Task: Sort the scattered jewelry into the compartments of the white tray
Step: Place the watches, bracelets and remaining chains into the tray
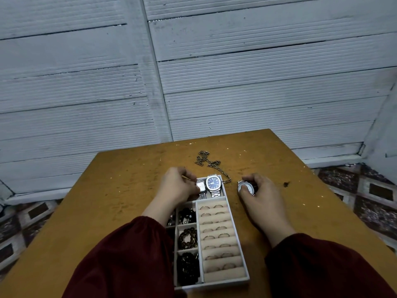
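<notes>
The white tray (pixel 243 263) lies on the table in front of me. Its far compartment holds a blue-faced silver watch (pixel 213 183) and a small square-faced silver watch (pixel 201 187). My left hand (pixel 178 184) pinches that square watch at the compartment's left side. My right hand (pixel 261 194) grips a round white-faced watch (pixel 247 188) on the table just right of the tray. Several rings sit in the beige ring rolls (pixel 219 237). Dark bead bracelets (pixel 188 237) fill the small left compartments. A metal chain (pixel 209 162) lies loose beyond the tray.
The orange-brown table (pixel 120 190) has a far edge close behind the chain and a right edge past my right hand. A small dark speck (pixel 286 184) lies to the right. A ribbed grey wall stands behind, with patterned floor tiles either side.
</notes>
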`<state>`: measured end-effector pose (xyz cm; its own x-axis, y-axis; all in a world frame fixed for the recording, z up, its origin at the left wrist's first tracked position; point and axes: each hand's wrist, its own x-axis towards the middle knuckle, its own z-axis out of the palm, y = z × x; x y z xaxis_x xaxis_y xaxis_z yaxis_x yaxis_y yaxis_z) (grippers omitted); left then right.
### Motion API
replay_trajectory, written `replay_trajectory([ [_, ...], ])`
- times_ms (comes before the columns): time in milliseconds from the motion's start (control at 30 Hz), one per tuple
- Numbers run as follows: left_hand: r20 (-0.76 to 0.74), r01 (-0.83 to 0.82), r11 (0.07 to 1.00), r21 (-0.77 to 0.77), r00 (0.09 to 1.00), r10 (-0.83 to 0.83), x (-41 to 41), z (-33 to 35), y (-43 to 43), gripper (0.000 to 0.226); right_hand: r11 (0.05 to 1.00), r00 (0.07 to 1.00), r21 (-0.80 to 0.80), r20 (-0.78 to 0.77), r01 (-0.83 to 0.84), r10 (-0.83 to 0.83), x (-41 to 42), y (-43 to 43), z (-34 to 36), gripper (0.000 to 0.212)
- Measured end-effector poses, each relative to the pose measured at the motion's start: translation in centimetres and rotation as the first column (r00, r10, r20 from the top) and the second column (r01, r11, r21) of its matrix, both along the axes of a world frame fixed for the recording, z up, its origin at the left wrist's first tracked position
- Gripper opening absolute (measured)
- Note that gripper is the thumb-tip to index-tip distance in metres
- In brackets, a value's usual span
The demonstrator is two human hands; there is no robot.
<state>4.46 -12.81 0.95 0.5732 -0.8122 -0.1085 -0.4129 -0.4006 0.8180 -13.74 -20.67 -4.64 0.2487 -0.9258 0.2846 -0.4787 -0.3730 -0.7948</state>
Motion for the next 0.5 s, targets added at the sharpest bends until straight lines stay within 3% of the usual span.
replay_trajectory([
  [167,0.13,-0.045,0.999,-0.03,0.99,0.048,-0.47,-0.54,-0.27,0.018,1.0,1.0,-0.008,0.0,0.0,0.0,0.02,-0.01,0.03,0.023],
  [333,0.165,-0.037,0.998,-0.045,0.985,0.044,-0.52,-0.63,-0.23,0.017,1.0,1.0,0.003,0.008,-0.006,0.006,0.02,-0.07,-0.05,0.022],
  [500,0.024,-0.047,0.998,-0.053,0.999,0.048,0.29,-0.16,0.06,0.015,1.0,1.0,0.002,0.0,-0.005,0.005,-0.03,0.0,0.06,0.023],
])
